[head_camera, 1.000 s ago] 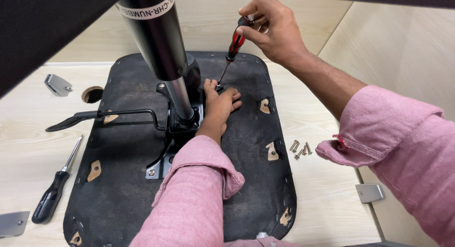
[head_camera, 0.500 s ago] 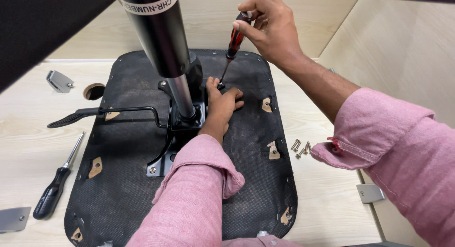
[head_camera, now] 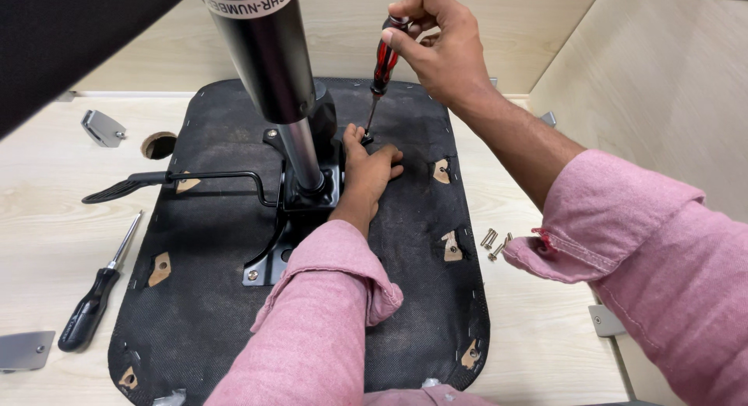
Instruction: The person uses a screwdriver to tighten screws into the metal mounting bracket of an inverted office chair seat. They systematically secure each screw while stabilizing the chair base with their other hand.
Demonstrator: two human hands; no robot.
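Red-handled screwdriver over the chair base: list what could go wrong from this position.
1. The left hand has its fingers right at the tip of the red-handled screwdriver; a slip could jab them.
2. The right hand grips only the top of the handle, so the tilted shaft might cam out of the screw.
3. The loose screws lie near the right sleeve and could get swept off the table.

Black screwdriver (head_camera: 92,305), loose screws (head_camera: 494,241)

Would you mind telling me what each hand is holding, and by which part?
The right hand grips the red-handled screwdriver by its handle top. The left hand holds nothing; it rests on the seat base by the tip.
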